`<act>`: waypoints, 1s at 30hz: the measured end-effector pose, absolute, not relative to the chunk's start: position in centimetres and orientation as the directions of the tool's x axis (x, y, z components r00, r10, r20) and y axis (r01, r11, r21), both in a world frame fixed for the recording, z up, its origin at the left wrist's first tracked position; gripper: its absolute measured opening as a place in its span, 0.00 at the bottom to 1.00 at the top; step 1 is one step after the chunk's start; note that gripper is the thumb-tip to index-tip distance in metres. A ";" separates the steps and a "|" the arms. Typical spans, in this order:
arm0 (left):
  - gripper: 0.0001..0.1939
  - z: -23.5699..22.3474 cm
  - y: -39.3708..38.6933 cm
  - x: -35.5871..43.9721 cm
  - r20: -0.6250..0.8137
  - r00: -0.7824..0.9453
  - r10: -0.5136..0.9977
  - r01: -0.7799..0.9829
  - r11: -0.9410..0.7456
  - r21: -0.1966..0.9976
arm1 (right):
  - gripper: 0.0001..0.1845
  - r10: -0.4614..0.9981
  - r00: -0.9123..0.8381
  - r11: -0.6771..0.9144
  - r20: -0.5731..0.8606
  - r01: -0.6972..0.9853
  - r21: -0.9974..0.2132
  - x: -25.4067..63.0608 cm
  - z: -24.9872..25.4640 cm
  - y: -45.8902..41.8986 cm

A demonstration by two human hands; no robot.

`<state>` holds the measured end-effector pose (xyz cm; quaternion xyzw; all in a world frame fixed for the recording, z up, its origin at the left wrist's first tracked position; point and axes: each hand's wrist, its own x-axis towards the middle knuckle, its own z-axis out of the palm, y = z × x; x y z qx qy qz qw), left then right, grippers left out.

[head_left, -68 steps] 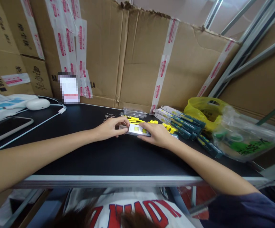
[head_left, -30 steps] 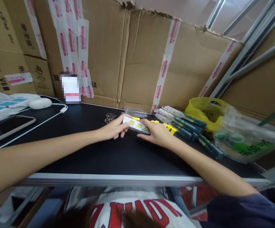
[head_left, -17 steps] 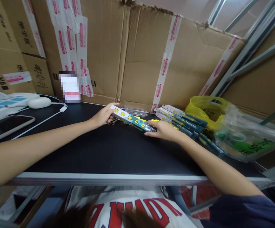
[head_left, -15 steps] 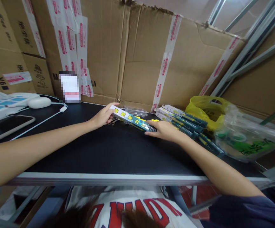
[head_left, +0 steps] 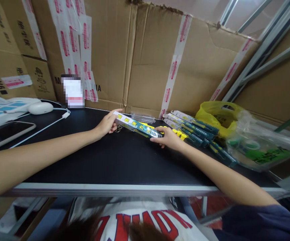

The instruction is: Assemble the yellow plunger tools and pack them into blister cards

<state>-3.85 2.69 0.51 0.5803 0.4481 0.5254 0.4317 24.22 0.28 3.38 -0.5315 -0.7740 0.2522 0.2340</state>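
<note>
Teal-and-white carton: in my left grip, fingers closed on its white end.
Teal end: pinched in my right grip.
Stacked cartons: right of that grip.

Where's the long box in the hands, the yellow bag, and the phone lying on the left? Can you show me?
Long box (head_left: 137, 125): head view, middle of its printed side.
Yellow bag (head_left: 217, 119): head view, middle of its front.
Phone (head_left: 8, 134): head view, its dark screen.
</note>
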 end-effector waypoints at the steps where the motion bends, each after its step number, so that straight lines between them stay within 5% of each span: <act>1: 0.27 0.5 2.7 -3.9 0.228 0.045 0.973 0.056 -0.231 0.971 | 0.25 0.933 -0.343 0.332 0.112 0.694 -0.639 24.3 3.4 0.3; 5: 0.25 0.5 2.5 -4.0 0.298 0.036 0.954 0.042 -0.300 0.953 | 0.23 0.882 -0.411 0.463 0.231 0.659 -0.592 24.7 3.5 0.5; 11: 0.20 0.5 1.4 -3.1 0.350 -0.020 0.937 0.101 -0.346 0.933 | 0.15 0.741 -0.502 0.645 0.446 0.718 -0.262 25.2 2.8 0.8; 14: 0.21 0.3 1.5 -3.2 0.387 -0.013 0.922 0.192 -0.378 0.906 | 0.14 0.727 -0.517 0.653 0.452 0.725 -0.220 25.5 3.0 1.2; 21: 0.36 1.5 5.3 -4.6 0.456 -0.030 0.890 0.391 -0.409 0.825 | 0.15 0.679 -0.513 0.649 0.525 0.753 -0.104 27.8 5.9 4.4; 24: 0.30 2.1 7.6 -4.0 0.496 0.133 0.858 0.708 -0.432 0.559 | 0.16 0.701 -0.453 0.592 0.550 0.800 -0.096 28.9 6.9 6.7; 27: 0.25 2.4 9.9 -1.7 0.431 0.319 0.844 0.750 -0.503 0.429 | 0.16 0.715 -0.439 0.553 0.544 0.832 -0.055 29.4 7.2 9.1; 30: 0.32 2.4 12.5 1.4 0.342 0.416 0.843 0.780 -0.524 0.343 | 0.16 0.733 -0.435 0.521 0.523 0.854 -0.020 29.4 7.2 11.3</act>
